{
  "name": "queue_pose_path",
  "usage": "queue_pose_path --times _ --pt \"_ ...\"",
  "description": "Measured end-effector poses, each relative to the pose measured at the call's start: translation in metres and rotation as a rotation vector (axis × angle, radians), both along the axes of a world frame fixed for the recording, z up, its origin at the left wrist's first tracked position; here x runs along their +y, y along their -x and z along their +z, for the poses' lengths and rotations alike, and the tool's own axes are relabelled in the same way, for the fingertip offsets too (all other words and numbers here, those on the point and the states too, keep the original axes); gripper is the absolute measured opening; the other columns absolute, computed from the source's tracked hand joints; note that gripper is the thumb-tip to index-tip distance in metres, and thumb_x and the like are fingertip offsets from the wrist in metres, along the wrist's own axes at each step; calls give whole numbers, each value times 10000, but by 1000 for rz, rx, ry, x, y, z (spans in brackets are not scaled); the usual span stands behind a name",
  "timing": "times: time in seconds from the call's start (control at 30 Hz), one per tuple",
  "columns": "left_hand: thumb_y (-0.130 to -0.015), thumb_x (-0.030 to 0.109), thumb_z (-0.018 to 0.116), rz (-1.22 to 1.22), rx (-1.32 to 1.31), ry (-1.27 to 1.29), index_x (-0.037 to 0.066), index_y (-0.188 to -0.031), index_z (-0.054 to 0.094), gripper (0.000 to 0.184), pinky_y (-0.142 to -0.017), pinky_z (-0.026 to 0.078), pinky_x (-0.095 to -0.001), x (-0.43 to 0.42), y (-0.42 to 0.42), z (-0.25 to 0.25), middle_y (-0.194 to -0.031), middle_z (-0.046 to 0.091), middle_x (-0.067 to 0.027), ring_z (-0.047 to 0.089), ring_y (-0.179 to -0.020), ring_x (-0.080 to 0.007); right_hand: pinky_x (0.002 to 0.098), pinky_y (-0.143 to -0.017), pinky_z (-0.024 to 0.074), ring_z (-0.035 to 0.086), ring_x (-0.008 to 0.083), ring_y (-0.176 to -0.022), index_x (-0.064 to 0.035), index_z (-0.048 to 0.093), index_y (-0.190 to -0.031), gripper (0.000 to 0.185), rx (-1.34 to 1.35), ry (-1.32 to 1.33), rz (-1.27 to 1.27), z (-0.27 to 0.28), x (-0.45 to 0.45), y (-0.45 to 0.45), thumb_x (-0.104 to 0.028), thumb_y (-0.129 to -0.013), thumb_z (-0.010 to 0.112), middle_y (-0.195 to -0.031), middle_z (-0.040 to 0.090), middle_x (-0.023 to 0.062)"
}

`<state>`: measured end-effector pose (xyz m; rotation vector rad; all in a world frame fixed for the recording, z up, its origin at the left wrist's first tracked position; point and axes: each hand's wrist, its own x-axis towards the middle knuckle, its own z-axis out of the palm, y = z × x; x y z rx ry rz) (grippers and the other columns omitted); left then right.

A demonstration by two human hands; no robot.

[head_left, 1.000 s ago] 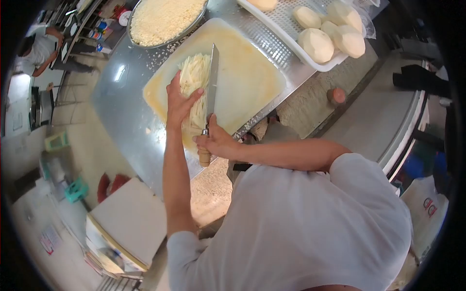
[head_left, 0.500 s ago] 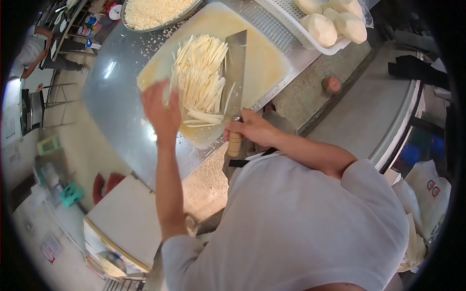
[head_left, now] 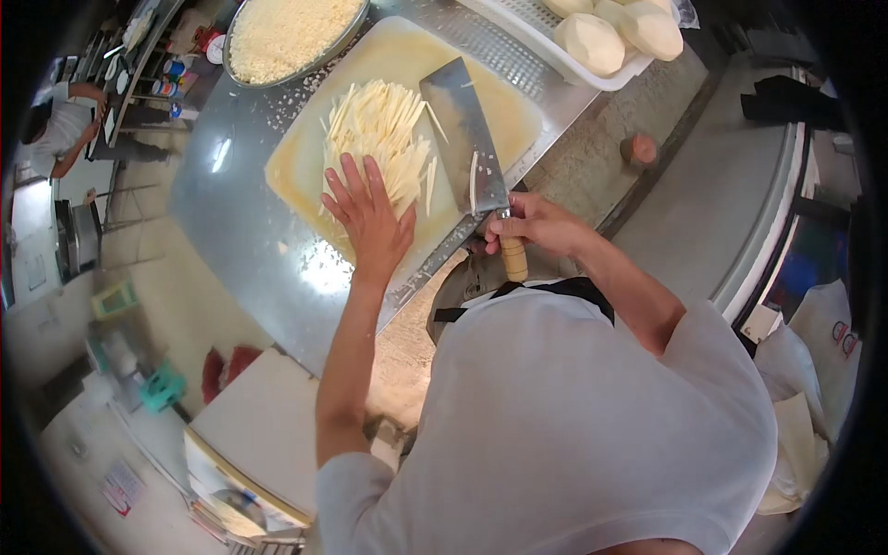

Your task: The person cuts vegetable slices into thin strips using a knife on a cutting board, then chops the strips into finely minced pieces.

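Note:
My left hand [head_left: 372,222] lies with its fingers spread over the near-left part of a heap of pale vegetable strips [head_left: 377,116]. The strips are on a yellowed cutting board [head_left: 509,102]; a few loose ones are at the heap's right side. In my right hand [head_left: 538,225] is a cleaver [head_left: 462,120], gripped where its wooden handle meets the blade. The broad blade lies over the board to the right of the heap, angled away from it, with bits of vegetable stuck on it.
Beyond the board on the metal table [head_left: 217,185] stands a bowl of finely chopped pale food [head_left: 291,37]. A white plastic basket [head_left: 606,83] at the far right holds several peeled, pale round vegetables [head_left: 592,43]. Another person [head_left: 69,129] is at the far left.
My left hand has come down from the heap's left side onto the strips. The cleaver has swung away to the right, its blade now apart from most of the heap.

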<state>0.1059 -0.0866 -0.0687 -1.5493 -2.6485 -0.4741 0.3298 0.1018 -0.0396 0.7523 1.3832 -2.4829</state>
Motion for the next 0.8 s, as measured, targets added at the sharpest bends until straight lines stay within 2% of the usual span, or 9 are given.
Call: queue_pose_path --times 0.17,0.23,0.3,0.33,0.43,0.57,0.63,0.8 --pt "-912 348 757 132 -99 -52 31 -1697 100 1071 -1217 14 -747 21 -6 4 -1742 -15 -294 -40 -1572 -584 351 -842 587 712 193 -919 6 576 -1205 254 55 -32 -99 -12 -45 10 -197 -1066 639 -982 709 93" --pt "-908 370 759 170 -215 -67 40 -1699 98 1083 -1216 19 -751 21 -6 24 -1741 -16 -296 -29 -1573 -583 344 -813 587 711 187 -916 -10 570 -1220 259 151 -57 -138 -18 -70 31 -213 -1071 633 -983 713 90" --pt "-907 360 755 128 -215 -80 5 -1686 107 1074 -1203 29 -771 25 -5 38 -1738 -13 -305 -34 -1566 -597 343 -789 584 709 183 -906 -26 571 -1224 250 140 -58 -103 -15 -91 59 -217 -1072 630 -982 711 78" --pt "-907 355 753 108 -215 -90 -13 -1680 111 1071 -1196 35 -781 27 -3 41 -1737 -12 -309 -37 -1562 -604 342 -776 583 709 181 -901 -34 572 -1225 246 136 -62 -83 -14 -97 68 -219 -1073 628 -981 711 72" --pt "-928 444 720 96 3 25 31 -1687 151 1034 -1200 53 -777 31 10 5 -1743 23 -292 5 -1575 -579 340 -749 579 702 172 -902 -35 572 -1222 253 132 24 -125 -12 -101 74 -222 -1065 641 -990 707 58" --pt "-946 442 704 32 124 64 11 -1680 166 1006 -1187 63 -791 26 7 -9 -1743 31 -290 11 -1576 -575 345 -756 586 693 167 -923 -49 578 -1216 231 35 66 -229 -21 -84 38 -197 -1053 651 -1033 697 68" --pt "-953 437 701 42 148 80 3 -1678 165 1001 -1185 65 -793 28 6 -10 -1743 29 -290 12 -1575 -575 347 -756 591 689 166 -919 -53 585 -1205 210 -7 146 -326 -2 -64 19 -176 -1047 650 -1032 687 69" --pt "-987 433 679 118 -20 55 33 -1690 159 961 -1187 48 -788 31 -4 6 -1750 30 -277 0 -1580 -573 333 -736 588 645 135 -830 -49 598 -1148 149 26 86 -312 18 -17 -15 -139 -1035 639 -945 623 39"
